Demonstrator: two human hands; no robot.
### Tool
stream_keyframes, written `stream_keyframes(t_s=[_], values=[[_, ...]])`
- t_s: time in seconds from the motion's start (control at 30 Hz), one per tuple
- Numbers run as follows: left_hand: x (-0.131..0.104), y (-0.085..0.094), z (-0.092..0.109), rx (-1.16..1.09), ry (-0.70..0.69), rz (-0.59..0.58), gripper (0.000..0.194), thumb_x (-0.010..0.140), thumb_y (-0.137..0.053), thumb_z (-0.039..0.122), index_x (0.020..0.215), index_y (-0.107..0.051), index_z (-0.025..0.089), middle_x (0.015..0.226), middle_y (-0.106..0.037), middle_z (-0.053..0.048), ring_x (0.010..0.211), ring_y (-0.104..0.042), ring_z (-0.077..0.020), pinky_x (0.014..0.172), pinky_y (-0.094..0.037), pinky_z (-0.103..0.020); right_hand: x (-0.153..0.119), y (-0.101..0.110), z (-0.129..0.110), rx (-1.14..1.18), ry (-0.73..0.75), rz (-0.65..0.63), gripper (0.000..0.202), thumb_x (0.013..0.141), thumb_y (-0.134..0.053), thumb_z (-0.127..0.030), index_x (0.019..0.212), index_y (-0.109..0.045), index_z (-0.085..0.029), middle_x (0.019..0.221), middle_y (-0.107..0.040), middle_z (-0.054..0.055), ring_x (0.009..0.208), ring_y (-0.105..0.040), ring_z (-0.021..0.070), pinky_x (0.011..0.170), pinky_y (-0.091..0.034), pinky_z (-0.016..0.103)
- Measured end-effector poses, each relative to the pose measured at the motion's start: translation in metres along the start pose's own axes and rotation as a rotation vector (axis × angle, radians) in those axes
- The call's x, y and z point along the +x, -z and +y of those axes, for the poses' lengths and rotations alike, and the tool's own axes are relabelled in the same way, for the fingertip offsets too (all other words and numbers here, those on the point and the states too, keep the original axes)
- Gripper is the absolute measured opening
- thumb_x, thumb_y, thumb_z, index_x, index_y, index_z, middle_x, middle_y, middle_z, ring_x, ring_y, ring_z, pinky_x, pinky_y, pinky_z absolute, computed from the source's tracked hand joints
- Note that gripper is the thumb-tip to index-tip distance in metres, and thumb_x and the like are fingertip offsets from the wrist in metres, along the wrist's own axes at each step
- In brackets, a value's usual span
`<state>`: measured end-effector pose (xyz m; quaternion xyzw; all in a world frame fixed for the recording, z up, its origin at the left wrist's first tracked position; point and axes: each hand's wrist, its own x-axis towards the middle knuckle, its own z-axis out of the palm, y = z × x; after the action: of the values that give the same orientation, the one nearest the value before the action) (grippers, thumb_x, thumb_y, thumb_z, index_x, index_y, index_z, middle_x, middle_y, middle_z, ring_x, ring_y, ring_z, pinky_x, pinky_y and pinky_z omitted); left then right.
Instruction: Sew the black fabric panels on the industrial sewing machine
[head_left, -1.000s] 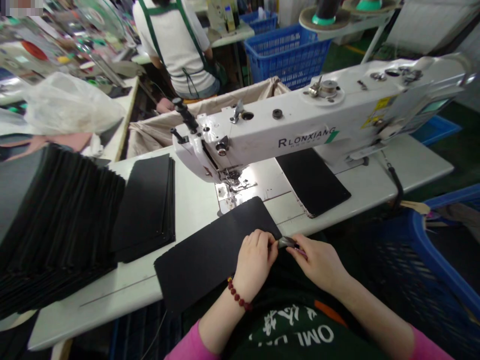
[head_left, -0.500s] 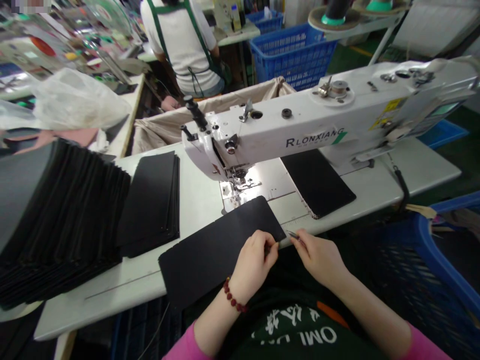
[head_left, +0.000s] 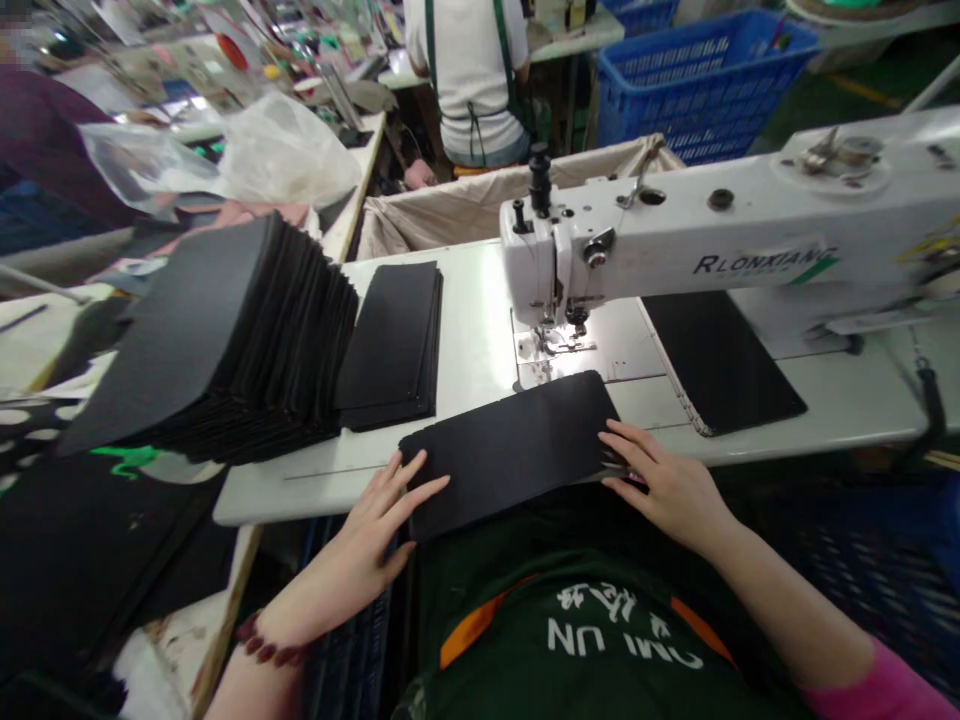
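A black rectangular panel (head_left: 510, 450) lies at the table's front edge, its lower part hanging over toward my dark green apron. My left hand (head_left: 379, 525) rests on the panel's left end with fingers spread, the thumb near its lower corner. At the panel's right end, my right hand (head_left: 660, 485) touches the edge with its fingertips. Small metal snips (head_left: 616, 470) sit between its fingers, mostly hidden by them. Just beyond the panel is the needle and presser-foot area (head_left: 562, 335) of a white sewing machine (head_left: 660, 235).
A tall stack of black panels (head_left: 202, 320) stands at left, beside a lower pile (head_left: 394, 335). Another black panel (head_left: 724, 360) lies under the machine arm. Behind the table are a cloth-lined bin (head_left: 450, 215), a blue basket (head_left: 690, 90) and a seated person (head_left: 476, 85).
My left hand has gone from the panel's right corner to its left end, its fingers opening out. My right hand now touches the panel's right edge. The view has swung left.
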<state>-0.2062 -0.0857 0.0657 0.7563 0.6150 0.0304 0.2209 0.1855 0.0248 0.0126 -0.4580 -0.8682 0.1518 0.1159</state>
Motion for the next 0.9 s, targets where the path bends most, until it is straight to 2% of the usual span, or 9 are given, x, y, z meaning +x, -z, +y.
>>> stream_keyframes(t_s=[0.03,0.1,0.2,0.27,0.4,0.57,0.77,0.83,0.9], values=[[0.001,-0.007,-0.003,0.063,-0.005,0.03,0.068,0.084,-0.047,0.007,0.146,-0.036,0.032,0.159,-0.02,-0.003,0.147,-0.013,-0.0322,0.114,-0.021,-0.06,0.001,-0.001,0.0,-0.002,0.021,-0.02,0.046,0.093,-0.05,-0.038,0.138,-0.047,-0.029,0.143,-0.05,0.007,0.093,-0.068,0.0224,0.068,-0.055,0.033],[0.006,-0.018,-0.01,0.098,-0.027,0.082,0.07,0.082,-0.041,0.0,0.145,-0.039,0.033,0.159,-0.022,-0.002,0.147,-0.011,-0.0308,0.115,-0.016,-0.062,0.003,-0.003,0.001,0.028,0.053,-0.049,0.044,0.093,-0.049,-0.031,0.137,-0.049,-0.031,0.144,-0.05,0.002,0.098,-0.068,0.0216,0.075,-0.056,0.035],[0.008,-0.019,-0.016,-0.083,-0.119,0.134,0.055,0.091,-0.035,0.004,0.133,-0.054,0.032,0.144,-0.049,0.0,0.141,-0.035,-0.0239,0.118,-0.012,-0.058,0.005,0.002,0.004,0.104,0.093,-0.051,0.046,0.09,-0.047,-0.018,0.132,-0.054,-0.033,0.139,-0.056,-0.002,0.107,-0.065,0.0204,0.085,-0.054,0.036],[0.005,-0.01,-0.014,-0.281,-0.099,0.212,0.035,0.096,-0.041,0.018,0.121,-0.064,0.027,0.126,-0.064,-0.001,0.128,-0.052,-0.0234,0.118,-0.022,-0.052,0.007,0.013,0.002,0.197,0.101,-0.008,0.042,0.089,-0.047,-0.016,0.126,-0.059,-0.032,0.129,-0.063,-0.001,0.107,-0.065,0.0198,0.09,-0.052,0.036],[-0.002,0.018,0.005,-0.639,0.253,0.407,0.031,0.093,-0.054,0.043,0.107,-0.067,0.019,0.1,-0.072,-0.005,0.098,-0.066,-0.0261,0.087,-0.054,-0.037,0.013,0.05,-0.013,0.393,0.008,0.123,0.023,0.092,-0.052,-0.032,0.108,-0.067,-0.027,0.105,-0.072,0.003,0.096,-0.067,0.0212,0.084,-0.053,0.032],[-0.006,0.045,0.019,-0.962,0.394,0.368,0.049,0.087,-0.061,0.052,0.121,-0.06,0.017,0.096,-0.072,-0.006,0.081,-0.066,-0.0229,0.064,-0.053,-0.027,0.02,0.083,-0.029,0.462,-0.11,0.109,0.024,0.09,-0.057,-0.044,0.099,-0.071,-0.027,0.097,-0.073,0.001,0.092,-0.068,0.0225,0.073,-0.054,0.028],[-0.01,0.059,0.028,-1.115,0.429,0.326,0.052,0.086,-0.063,0.052,0.124,-0.057,0.017,0.092,-0.071,-0.006,0.071,-0.064,-0.019,0.057,-0.051,-0.024,0.024,0.086,-0.038,0.498,-0.138,0.028,0.031,0.089,-0.056,-0.049,0.099,-0.073,-0.024,0.097,-0.073,0.002,0.091,-0.067,0.0234,0.071,-0.054,0.029],[-0.019,0.067,0.026,-1.061,0.429,0.365,0.053,0.085,-0.063,0.053,0.122,-0.059,0.016,0.09,-0.071,-0.006,0.068,-0.064,-0.0193,0.055,-0.051,-0.025,0.026,0.086,-0.041,0.5,-0.124,0.049,0.033,0.09,-0.054,-0.048,0.103,-0.072,-0.024,0.103,-0.072,0.003,0.096,-0.066,0.0237,0.079,-0.053,0.031],[-0.035,0.084,0.015,-0.921,0.446,0.518,0.055,0.083,-0.064,0.056,0.119,-0.06,0.015,0.087,-0.071,-0.006,0.068,-0.065,-0.0205,0.054,-0.051,-0.026,0.026,0.086,-0.041,0.485,-0.088,0.137,0.034,0.092,-0.052,-0.047,0.111,-0.069,-0.025,0.113,-0.069,0.004,0.106,-0.063,0.0239,0.091,-0.05,0.034]])
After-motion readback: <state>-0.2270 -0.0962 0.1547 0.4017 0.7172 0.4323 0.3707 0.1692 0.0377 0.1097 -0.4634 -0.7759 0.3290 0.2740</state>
